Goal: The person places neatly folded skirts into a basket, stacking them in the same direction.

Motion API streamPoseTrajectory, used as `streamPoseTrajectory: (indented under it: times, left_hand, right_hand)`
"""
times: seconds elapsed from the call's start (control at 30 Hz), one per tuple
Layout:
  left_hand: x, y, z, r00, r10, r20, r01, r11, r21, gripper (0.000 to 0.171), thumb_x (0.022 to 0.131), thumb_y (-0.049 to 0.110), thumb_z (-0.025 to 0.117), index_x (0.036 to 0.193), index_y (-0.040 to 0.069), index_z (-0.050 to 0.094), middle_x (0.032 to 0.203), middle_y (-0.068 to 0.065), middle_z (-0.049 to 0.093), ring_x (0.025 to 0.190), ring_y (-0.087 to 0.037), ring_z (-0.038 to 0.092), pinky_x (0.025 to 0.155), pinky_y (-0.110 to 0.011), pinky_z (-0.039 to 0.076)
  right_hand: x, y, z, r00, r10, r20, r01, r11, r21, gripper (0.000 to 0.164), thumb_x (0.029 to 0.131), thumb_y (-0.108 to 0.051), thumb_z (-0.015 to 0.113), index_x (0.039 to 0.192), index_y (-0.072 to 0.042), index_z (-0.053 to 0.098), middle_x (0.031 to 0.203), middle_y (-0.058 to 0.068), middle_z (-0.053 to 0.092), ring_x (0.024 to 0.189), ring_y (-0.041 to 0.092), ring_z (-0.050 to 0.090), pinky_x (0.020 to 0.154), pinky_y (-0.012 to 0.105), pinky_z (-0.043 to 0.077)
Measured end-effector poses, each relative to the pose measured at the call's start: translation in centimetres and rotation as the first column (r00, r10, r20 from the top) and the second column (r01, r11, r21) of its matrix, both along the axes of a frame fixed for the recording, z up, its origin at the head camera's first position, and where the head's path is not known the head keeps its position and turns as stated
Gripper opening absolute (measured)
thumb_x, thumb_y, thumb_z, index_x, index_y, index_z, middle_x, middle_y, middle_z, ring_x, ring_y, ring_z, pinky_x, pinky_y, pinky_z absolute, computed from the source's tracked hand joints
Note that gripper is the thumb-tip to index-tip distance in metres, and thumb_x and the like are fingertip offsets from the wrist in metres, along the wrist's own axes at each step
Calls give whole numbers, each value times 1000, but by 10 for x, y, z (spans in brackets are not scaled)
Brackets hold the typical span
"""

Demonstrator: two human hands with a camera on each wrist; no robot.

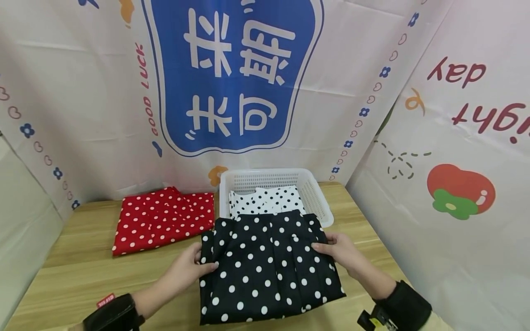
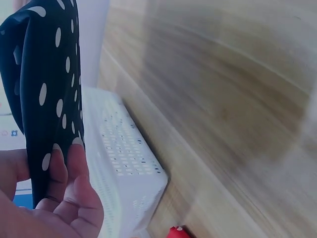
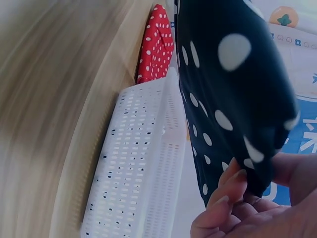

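A folded black cloth with white polka dots (image 1: 265, 271) hangs between both hands, raised off the table and in front of the basket. My left hand (image 1: 186, 271) pinches its left edge, thumb on the near face and fingers behind. On the opposite edge my right hand (image 1: 341, 250) pinches the cloth in the same way. Both wrist views show the fingertips curled against the fabric, as with the left hand (image 2: 64, 193) and the right hand (image 3: 247, 203). Behind the black cloth, a white cloth with black dots (image 1: 265, 201) lies in the white plastic basket (image 1: 319, 202), its lower part hidden.
On the wooden table (image 1: 95, 276) a folded red cloth with white dots (image 1: 163, 220) lies left of the basket. A printed curtain (image 1: 331, 92) hangs along the back, and another printed sheet (image 1: 455, 184) closes off the right side.
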State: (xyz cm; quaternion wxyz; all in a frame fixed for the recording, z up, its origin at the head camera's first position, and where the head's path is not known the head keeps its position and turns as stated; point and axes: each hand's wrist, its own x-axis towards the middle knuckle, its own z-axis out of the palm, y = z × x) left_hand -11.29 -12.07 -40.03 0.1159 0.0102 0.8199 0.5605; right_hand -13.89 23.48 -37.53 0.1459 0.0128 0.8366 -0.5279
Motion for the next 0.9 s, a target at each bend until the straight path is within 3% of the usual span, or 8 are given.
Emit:
streamPoseTrajectory:
  times: [0.17,0.47,0.73,0.9]
  left_hand:
    - [-15,3,0,1000,-13,-6,13,1000,26,46,85,-5,68,123,-17,46,105,-25,67,91,-29,68,80,-41,56]
    - [-40,13,-1,1000,-1,-15,1,1000,-17,42,88,-2,66,124,-13,47,112,-28,64,92,-30,67,79,-42,56]
    - [-68,20,-6,1000,4,0,-4,998,-59,43,91,-3,63,127,-14,44,120,-31,59,101,-36,64,87,-46,53]
    - [-84,25,-10,1000,20,10,-20,999,-26,40,91,-4,61,127,-14,46,122,-32,58,106,-38,62,91,-45,51]
  right_hand:
    - [-17,-2,-2,999,-45,-3,45,999,15,30,92,-8,63,110,15,61,89,9,67,77,16,63,68,31,53]
    - [-48,-1,-10,992,-124,3,124,991,43,28,93,-11,63,108,13,60,90,11,65,75,15,61,65,29,52]
    - [-76,-1,-19,978,-208,32,207,977,48,26,94,-13,63,107,9,60,89,9,63,76,15,59,65,26,49]
    - [-93,-2,-21,968,-248,39,246,968,45,26,95,-13,62,109,9,60,90,8,63,78,16,58,67,27,49]
